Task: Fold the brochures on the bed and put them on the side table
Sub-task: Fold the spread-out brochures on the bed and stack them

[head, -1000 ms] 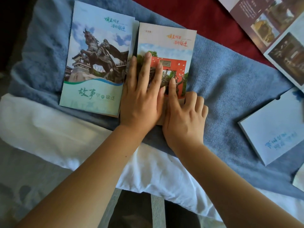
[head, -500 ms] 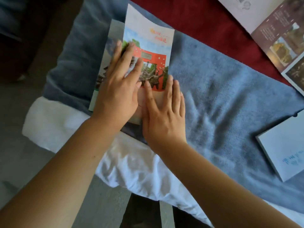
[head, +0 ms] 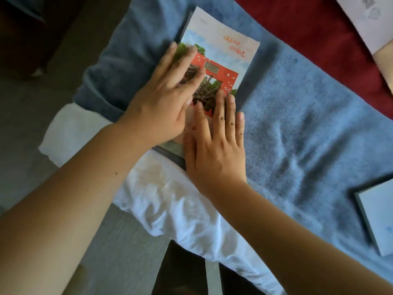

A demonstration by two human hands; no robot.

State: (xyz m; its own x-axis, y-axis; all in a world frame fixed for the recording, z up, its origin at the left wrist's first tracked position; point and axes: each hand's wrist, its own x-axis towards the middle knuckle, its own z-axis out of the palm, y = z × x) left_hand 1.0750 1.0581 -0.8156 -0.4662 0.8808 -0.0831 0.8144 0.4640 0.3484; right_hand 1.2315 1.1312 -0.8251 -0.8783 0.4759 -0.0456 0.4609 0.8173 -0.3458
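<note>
- Since the previous frame, my right hand [head: 214, 150] has slid down the brochure [head: 221, 52].
- Both hands, left [head: 163, 103] included, lie flat and open, pressing the folded brochure onto the blanket [head: 308, 128].

Left hand's fingers [head: 180, 64] blurred; pale brochure [head: 378, 216] cut off right.

Lying open between the folded brochure [head: 223, 54] and the pale booklet [head: 378, 216]: bare blue blanket [head: 297, 124]. Crowding the far right corner: loose sheets [head: 365, 20].
</note>
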